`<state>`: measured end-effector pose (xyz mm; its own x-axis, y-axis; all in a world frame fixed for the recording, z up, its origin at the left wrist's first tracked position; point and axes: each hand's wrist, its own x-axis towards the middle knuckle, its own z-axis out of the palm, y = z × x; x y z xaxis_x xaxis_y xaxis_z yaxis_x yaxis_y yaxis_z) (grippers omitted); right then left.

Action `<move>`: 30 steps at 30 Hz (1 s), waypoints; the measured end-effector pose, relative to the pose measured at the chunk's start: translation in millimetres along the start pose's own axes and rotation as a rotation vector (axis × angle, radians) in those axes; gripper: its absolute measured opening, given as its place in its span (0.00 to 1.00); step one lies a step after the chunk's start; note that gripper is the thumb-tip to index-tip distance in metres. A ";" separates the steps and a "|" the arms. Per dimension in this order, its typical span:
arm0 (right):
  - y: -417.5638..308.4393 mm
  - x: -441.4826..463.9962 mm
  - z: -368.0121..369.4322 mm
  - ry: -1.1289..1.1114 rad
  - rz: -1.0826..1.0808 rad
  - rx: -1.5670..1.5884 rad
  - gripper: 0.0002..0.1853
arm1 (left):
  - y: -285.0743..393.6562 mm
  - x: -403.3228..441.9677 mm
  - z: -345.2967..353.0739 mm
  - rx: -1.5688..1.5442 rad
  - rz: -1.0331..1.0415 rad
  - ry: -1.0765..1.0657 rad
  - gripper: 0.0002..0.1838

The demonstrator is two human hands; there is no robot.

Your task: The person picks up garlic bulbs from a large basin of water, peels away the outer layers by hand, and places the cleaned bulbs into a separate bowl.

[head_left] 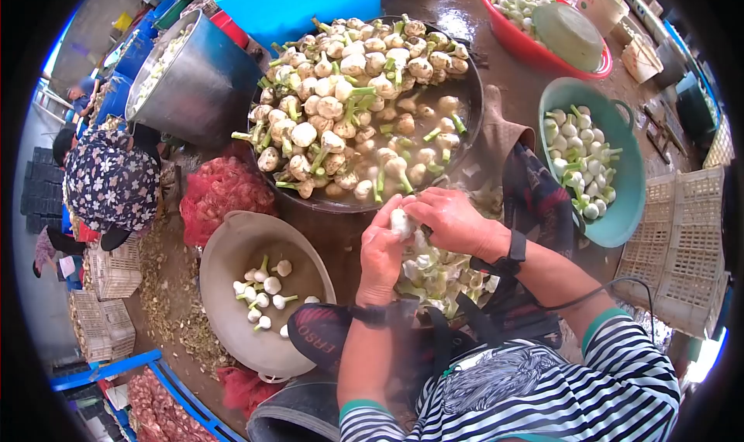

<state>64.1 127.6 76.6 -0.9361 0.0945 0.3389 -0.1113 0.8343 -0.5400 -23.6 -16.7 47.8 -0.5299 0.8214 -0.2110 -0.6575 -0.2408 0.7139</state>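
Observation:
A whitish garlic bulb (401,223) is held between my two hands, above a heap of peeled leaves and skins (438,279). My left hand (381,252) is wrapped round it from the left. The fingers of my right hand (448,219) pinch at its upper right side. Just beyond my hands stands a wide dark tub (474,108) of murky water, piled with unpeeled garlic bulbs (329,107) with green stems. To the left, a grey basin (225,275) holds several clean white bulbs (265,285).
A green basin (632,186) of white bulbs lies at the right. Behind it is a red basin (508,35) with more bulbs. White crates (670,248) stand far right. A red net bag (225,198) and a metal pot (194,81) are left, near a person (112,178).

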 end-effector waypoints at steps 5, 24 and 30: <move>6.4 -3.5 5.5 -0.095 0.341 0.231 0.15 | -2.8 1.1 -0.5 0.277 0.036 -0.124 0.33; 4.3 -14.3 18.9 0.130 0.692 1.163 0.09 | -11.8 5.3 -4.9 -0.073 0.008 0.016 0.21; 0.4 -10.5 -18.1 -0.138 0.722 0.967 0.10 | -17.0 -1.5 -9.9 0.086 -0.008 0.152 0.18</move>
<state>79.9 136.8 86.8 -0.9068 0.2621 -0.3303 0.3026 -0.1411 -0.9426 -16.9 -19.0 29.3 -0.6041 0.7339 -0.3106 -0.6173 -0.1844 0.7648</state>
